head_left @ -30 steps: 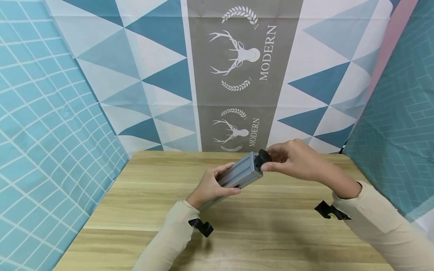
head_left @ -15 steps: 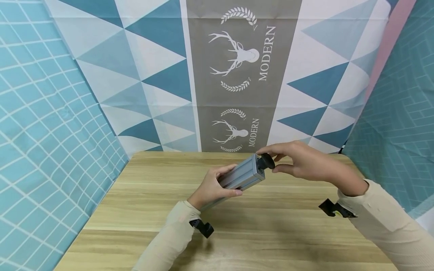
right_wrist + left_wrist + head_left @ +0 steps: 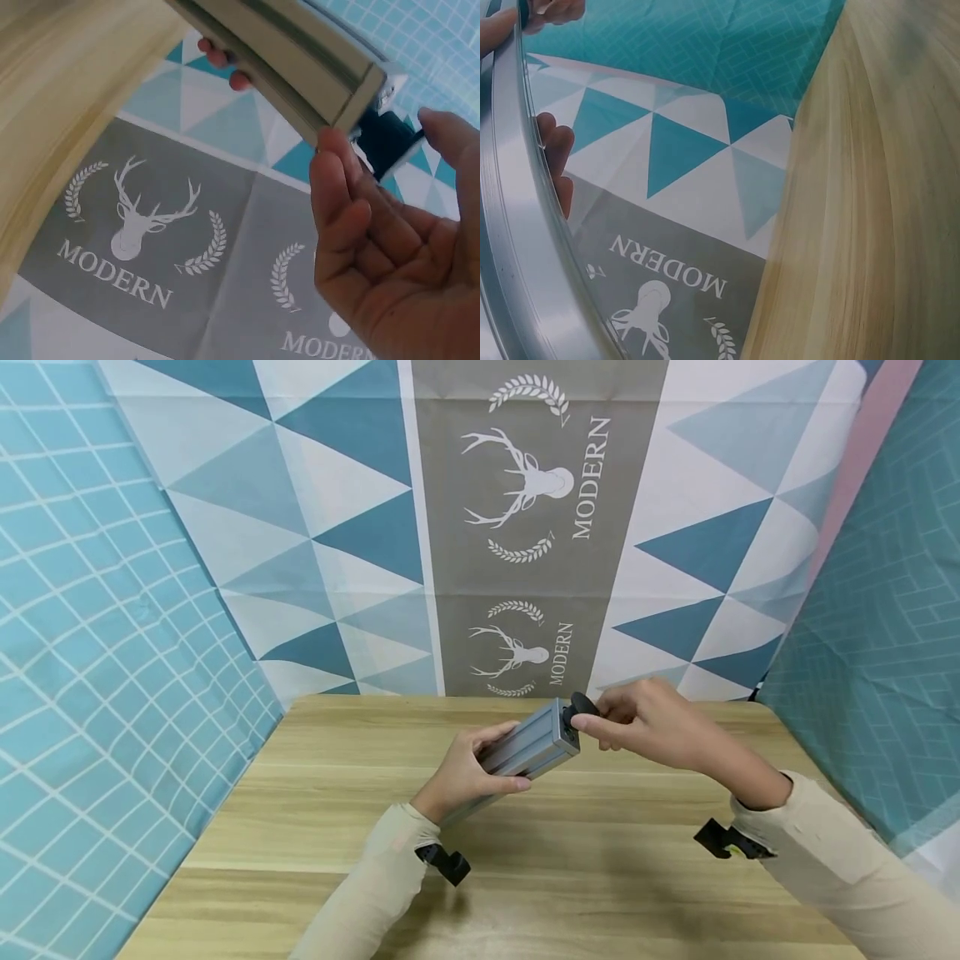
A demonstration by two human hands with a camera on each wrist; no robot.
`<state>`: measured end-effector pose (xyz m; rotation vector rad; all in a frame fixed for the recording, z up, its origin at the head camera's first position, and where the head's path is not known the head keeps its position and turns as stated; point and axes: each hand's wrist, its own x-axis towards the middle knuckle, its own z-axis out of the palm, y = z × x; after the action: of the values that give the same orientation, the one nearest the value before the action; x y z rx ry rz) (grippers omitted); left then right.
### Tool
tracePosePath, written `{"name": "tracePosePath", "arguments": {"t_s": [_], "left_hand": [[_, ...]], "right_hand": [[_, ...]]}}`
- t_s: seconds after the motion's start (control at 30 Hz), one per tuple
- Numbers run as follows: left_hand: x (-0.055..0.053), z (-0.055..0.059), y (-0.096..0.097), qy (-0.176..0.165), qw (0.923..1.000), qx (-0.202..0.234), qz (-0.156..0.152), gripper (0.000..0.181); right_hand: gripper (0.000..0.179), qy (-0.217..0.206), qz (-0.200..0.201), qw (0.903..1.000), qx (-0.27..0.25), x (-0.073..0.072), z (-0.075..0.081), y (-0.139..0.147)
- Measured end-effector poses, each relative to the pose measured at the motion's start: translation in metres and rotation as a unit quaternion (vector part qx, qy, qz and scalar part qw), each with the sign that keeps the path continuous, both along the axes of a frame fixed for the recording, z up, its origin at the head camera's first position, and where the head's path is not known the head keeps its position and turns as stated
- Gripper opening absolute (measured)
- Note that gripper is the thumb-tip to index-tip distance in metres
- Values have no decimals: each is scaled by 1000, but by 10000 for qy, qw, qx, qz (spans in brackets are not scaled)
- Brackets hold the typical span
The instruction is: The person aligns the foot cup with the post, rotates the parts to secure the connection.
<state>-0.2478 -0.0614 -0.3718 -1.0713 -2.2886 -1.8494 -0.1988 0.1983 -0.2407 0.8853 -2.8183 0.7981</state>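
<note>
My left hand (image 3: 467, 774) grips a long grey aluminium profile (image 3: 531, 743), thumb along the near side and fingers over the far side. The profile is held tilted, its end pointing up and right. A black levelling foot (image 3: 584, 702) with a round disc sticks out of that end. My right hand (image 3: 663, 727) pinches the foot between thumb and curled fingers. In the right wrist view, the thumb touches the rim of the black foot (image 3: 386, 141) while the fingers lie by the profile's end. The left wrist view shows the profile (image 3: 525, 187) close up, with left fingertips (image 3: 558, 146) behind it.
A wooden table (image 3: 315, 860) lies under both hands. A patterned cloth (image 3: 360, 527) hangs behind it, with blue tiled cloths (image 3: 90, 635) at the left and right. Black mounts (image 3: 446, 862) are strapped to both wrists.
Half a second ago my right hand was more spread around the foot and farther right. Now its thumb has come over onto the foot. The left hand and profile have shifted only slightly.
</note>
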Motion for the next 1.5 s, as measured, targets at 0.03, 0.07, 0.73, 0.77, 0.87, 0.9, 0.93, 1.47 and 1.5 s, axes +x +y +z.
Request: {"name": "tracePosePath", "arguments": {"t_s": [0.03, 0.07, 0.73, 0.77, 0.87, 0.9, 0.93, 1.47, 1.5], "left_hand": [[0, 0, 0, 3, 10000, 4, -6, 69], [0, -1, 0, 15, 10000, 2, 9, 68], [1, -3, 2, 43, 9999, -45, -100, 70], [1, -4, 1, 38, 9999, -55, -99, 70], [2, -4, 1, 6, 10000, -64, -71, 71], [2, -4, 1, -1, 10000, -59, -72, 71], [2, -4, 1, 1, 10000, -44, -81, 71], [0, -1, 4, 29, 9997, -245, -26, 72], [1, -1, 5, -4, 9994, -350, 22, 73]], "right_hand": [[30, 0, -71, 10000, 63, 1, 1, -1], [31, -13, -121, 9998, 135, 1, 1, -1], [49, 935, 1086, 9869, 745, -1, 8, 6], [46, 992, 1071, 9866, 729, -1, 7, 5], [41, 1232, 1048, 9847, 652, 1, 4, 3], [40, 1302, 1029, 9841, 630, 1, 3, 3], [38, 1330, 987, 9843, 618, 1, 2, 2], [31, 1206, 539, 9905, 378, 2, -5, 3], [32, 1155, 504, 9913, 368, 1, -6, 5]]}}
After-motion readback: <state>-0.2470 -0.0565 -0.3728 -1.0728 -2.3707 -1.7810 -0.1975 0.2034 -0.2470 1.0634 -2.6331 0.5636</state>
